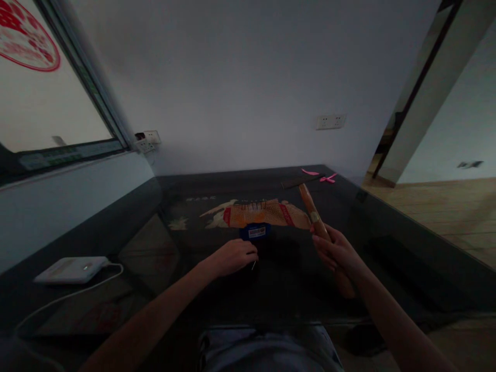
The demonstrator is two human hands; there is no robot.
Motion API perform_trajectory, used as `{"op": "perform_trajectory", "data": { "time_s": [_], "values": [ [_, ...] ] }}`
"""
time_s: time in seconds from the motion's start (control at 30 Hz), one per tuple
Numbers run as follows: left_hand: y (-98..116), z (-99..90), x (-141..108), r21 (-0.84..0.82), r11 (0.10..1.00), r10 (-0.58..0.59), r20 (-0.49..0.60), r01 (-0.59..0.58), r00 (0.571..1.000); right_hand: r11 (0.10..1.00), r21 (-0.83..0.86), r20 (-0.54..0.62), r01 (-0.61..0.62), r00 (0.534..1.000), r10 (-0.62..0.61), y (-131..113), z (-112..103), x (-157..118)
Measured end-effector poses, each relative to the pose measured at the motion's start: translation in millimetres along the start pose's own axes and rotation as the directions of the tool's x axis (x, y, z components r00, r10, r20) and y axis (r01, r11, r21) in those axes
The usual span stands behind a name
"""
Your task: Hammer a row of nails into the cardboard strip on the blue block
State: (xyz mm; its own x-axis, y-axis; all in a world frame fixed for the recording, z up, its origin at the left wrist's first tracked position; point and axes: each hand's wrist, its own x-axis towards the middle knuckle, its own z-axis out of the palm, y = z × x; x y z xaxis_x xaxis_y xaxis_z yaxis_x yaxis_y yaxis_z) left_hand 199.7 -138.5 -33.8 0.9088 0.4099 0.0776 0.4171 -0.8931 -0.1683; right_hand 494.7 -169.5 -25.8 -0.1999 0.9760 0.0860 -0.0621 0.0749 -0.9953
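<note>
My right hand (338, 251) is wrapped round a long brown wooden stick (309, 201), which slants up and away to the left with a small pale mark on it. Its lower end shows below my palm. My left hand (237, 255) is closed near the middle of the dark table, with a thin, pale, pin-like piece (254, 265) poking down from the fingertips. Just beyond that hand is a blue packet (245, 232) with a white label. Behind it lies a flat orange, tan and red patterned piece (277, 212), with several thin dark upright lines along its middle.
Pink ribbon pieces (328, 179) and a thin dark rod (296, 184) lie at the back right of the table (217, 183). A white box-like device (73, 270) with a white cable (77, 285) sits at left. A wall with sockets (330, 122) stands behind.
</note>
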Motion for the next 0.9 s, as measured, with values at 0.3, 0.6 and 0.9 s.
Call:
{"op": "perform_trajectory", "data": {
  "time_s": [0.3,0.6,0.9],
  "values": [
    [-8,0.1,7,0.136,0.985,0.11,0.006,-0.109,0.994,1.0,0.017,-0.039,-0.004,0.999,0.005,0,-3,0],
    [-4,9.1,11,0.143,0.987,0.072,0.003,-0.072,0.997,1.0,0.001,-0.037,-0.003,0.999,0.003,2,-3,1],
    [10,-39.6,19,-0.466,0.884,-0.089,-0.092,0.036,0.992,1.0,-0.016,-0.023,0.007,1.0,-0.007,4,-4,2]
  ]
}}
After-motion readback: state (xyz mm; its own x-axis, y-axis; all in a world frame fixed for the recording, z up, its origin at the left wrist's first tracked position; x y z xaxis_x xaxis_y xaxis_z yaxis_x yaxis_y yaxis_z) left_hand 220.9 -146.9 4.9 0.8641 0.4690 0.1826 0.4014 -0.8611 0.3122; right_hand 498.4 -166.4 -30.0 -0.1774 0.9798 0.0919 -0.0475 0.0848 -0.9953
